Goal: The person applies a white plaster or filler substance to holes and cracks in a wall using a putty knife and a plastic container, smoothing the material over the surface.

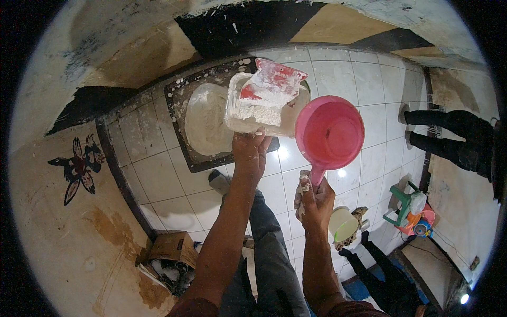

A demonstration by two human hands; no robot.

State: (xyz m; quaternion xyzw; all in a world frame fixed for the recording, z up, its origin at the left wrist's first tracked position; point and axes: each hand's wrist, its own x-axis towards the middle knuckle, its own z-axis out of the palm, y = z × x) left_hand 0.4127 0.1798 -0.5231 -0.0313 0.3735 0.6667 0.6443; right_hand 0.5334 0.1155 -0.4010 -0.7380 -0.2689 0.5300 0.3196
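Observation:
My left hand (251, 150) grips the near edge of a clear plastic tub (230, 113) with whitish paste or powder in it. A red putty scraper (288, 79), smeared with white, rests in the tub. My right hand (315, 201), its fingers streaked with white, is wrapped round the handle of a pink water dipper (331, 129). The dipper is level with the tub and just right of it; a faint dark mark shows on its bottom. Below the tub, a heap of pale powder (207, 124) lies on a dark, white-spattered board (177, 113).
White floor tiles (369, 124) lie between painted walls. A cardboard box (174, 248) stands at the lower left. At right are a pale bucket (343, 227), a green stool (401, 203) and a person in dark trousers (449, 127); another person's dark-clad legs (380, 269) are lower right.

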